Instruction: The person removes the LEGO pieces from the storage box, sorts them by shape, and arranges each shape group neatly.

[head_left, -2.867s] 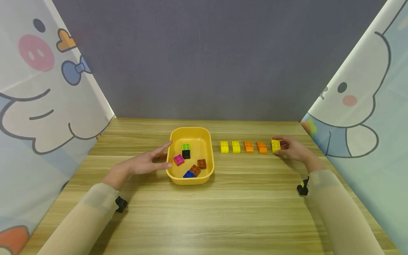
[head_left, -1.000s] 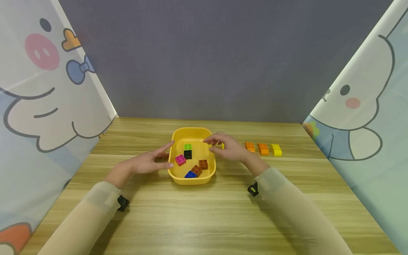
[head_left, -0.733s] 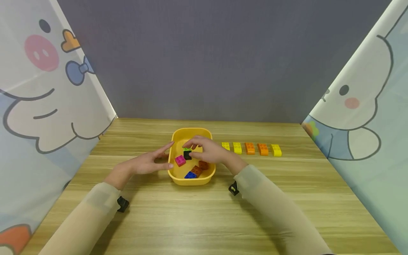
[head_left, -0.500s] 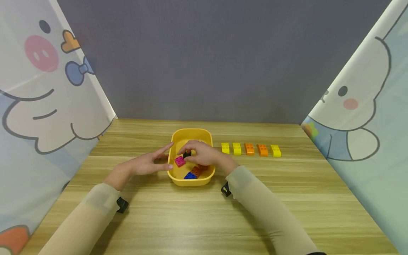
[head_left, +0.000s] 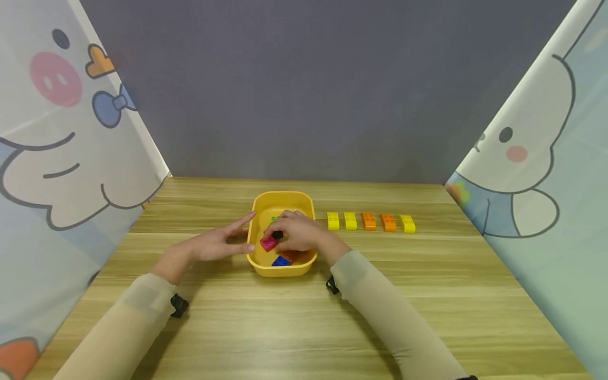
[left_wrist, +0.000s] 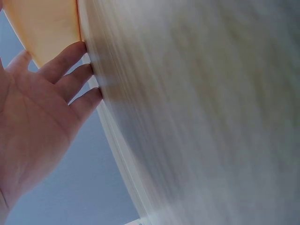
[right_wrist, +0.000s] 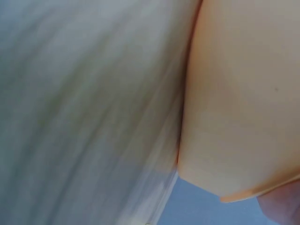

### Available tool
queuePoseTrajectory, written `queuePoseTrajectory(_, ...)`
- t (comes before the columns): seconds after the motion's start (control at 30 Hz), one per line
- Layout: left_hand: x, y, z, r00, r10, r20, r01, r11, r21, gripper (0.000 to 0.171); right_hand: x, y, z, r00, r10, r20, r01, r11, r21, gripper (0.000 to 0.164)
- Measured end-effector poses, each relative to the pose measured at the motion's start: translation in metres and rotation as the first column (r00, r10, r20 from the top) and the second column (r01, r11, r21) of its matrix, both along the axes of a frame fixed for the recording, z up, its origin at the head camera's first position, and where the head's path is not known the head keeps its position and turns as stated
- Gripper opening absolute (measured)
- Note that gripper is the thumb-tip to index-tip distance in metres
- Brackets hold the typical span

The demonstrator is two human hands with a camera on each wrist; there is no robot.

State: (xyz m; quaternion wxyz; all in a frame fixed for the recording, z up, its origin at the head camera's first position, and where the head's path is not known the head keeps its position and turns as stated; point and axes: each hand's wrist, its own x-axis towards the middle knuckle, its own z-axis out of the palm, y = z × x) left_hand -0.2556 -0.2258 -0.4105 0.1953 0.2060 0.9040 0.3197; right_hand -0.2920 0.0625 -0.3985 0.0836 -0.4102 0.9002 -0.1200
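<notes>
Seen from beside the table (head_left: 266, 327), the left hand (head_left: 211, 244) has its fingers straight and spread apart, set against the near left side of a yellow plastic tray (head_left: 282, 271). The right hand (head_left: 300, 232) is inside the tray, fingers bent down over a pink brick (head_left: 268, 244) and a black brick (head_left: 277, 235); whether it is clamped on either I cannot tell, as the fingers cover the contact and the tray wall blocks most of the right wrist view. The pink brick lies in the tray's left half, at the fingertips. A blue brick (head_left: 281, 261) and a brown brick (head_left: 290, 256) lie nearer the front, a green brick (head_left: 274, 218) behind, partly covered. Handling, in my judgement: the pink brick should be light, stiff and hardly fragile, its smooth sides slightly slippery; best held between thumb and forefinger across two opposite sides, below the studs. The tray looks thin and light, liable to slide if knocked, so its outer wall is the sound place to steady it.
</notes>
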Motion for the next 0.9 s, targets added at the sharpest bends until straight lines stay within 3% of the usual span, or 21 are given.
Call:
queuePoseTrajectory(0.43, -0.001, 0.001, 0.001, 1.000, 0.006, 0.014, -0.006, 1.000, -0.005, 0.099, -0.001, 0.000, -0.001, 0.999, 0.025, -0.044, -0.025, 1.000, 0.017, 0.019)
queuePoseTrajectory(0.63, 0.000, 0.000, 0.001, 1.000, 0.009, 0.014, -0.008, 1.000, -0.007, 0.099, -0.002, 0.002, -0.002, 1.000, 0.016, 0.005, -0.015, 0.993, -0.115, 0.023)
queuePoseTrajectory(0.73, 0.000, 0.000, 0.000, 1.000, 0.008, 0.015, -0.008, 1.000, -0.009, 0.099, -0.002, 0.006, -0.001, 0.998, 0.009, 0.069, 0.009, 0.967, -0.253, 0.025)
queuePoseTrajectory(0.9, 0.000, 0.000, 0.000, 1.000, 0.015, 0.015, -0.015, 1.000, -0.012, 0.098, 0.000, 0.024, 0.009, 0.989, 0.014, 0.144, 0.057, 0.879, -0.473, 0.027)
